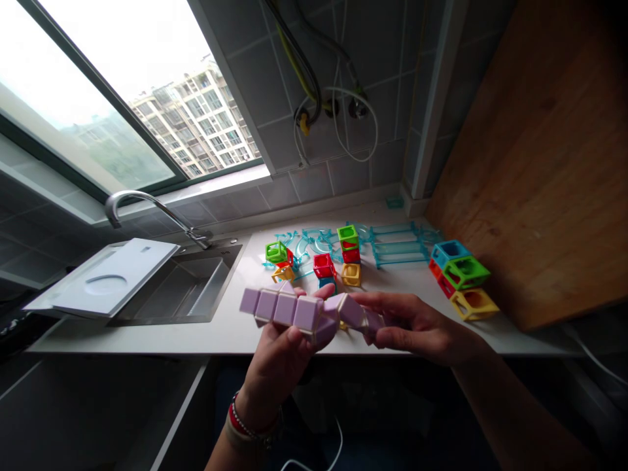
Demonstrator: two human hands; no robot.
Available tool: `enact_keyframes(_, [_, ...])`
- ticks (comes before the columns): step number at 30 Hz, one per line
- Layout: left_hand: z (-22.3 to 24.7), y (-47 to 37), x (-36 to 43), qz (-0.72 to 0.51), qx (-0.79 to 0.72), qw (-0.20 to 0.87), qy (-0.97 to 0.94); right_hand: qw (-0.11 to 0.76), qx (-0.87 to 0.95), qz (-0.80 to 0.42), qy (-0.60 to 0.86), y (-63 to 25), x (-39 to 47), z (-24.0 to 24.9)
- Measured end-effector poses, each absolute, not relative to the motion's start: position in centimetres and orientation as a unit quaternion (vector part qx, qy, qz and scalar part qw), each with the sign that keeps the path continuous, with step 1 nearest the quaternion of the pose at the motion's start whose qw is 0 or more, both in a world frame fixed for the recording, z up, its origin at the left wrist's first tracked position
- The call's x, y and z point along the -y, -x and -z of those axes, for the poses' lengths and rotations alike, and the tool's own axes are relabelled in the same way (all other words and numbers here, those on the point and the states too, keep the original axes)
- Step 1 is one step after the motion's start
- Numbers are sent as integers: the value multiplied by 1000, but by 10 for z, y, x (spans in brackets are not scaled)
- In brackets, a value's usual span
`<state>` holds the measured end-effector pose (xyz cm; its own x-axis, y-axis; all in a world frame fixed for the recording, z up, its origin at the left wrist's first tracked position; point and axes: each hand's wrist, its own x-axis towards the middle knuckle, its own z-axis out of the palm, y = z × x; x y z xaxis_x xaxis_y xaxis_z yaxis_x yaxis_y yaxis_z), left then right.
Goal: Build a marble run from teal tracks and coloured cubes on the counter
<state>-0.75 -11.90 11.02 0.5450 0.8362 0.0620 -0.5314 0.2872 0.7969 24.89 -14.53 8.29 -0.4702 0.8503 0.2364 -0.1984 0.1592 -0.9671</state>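
Above the counter's front edge I hold a lilac twisty snake puzzle (307,314), a chain of blocky segments with pale seams, bent near its middle. My left hand (282,360) is closed around its left and middle part from below, the thumb against the front blocks. My right hand (424,327) pinches its right end between thumb and fingers. Just behind the puzzle stand a red and blue cube-frame stack (324,265) and a green, red and yellow stack (348,237). Another small stack (276,251) is at left.
Translucent teal plastic pieces (400,250) lie along the back of the white counter (230,337). At right, blue, green, red and yellow cube frames (466,273) stand by a wooden board (534,176). On the left are a sink (196,294), faucet (161,212) and white panel (118,275).
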Motion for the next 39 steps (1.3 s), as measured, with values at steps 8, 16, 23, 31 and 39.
enact_keyframes(8, [-102, 4, 118, -463, -270, 705, -464, 450, 654, -482, 369, -227, 152, -103])
enact_keyframes(16, [-92, 0, 116, -477, -257, 697, -469, 470, 578, -527, 408, -203, 159, -102])
enact_keyframes(23, [-89, 0, 120, -485, -277, 667, -493, 438, 462, -691, 342, -193, 151, -92])
enact_keyframes(31, [-95, 2, 115, -472, -260, 666, -515, 370, 334, -829, 256, -188, 143, -86])
enact_keyframes(39, [-103, -9, 124, -515, -320, 587, -537, 442, 357, -778, 266, -198, 140, -87])
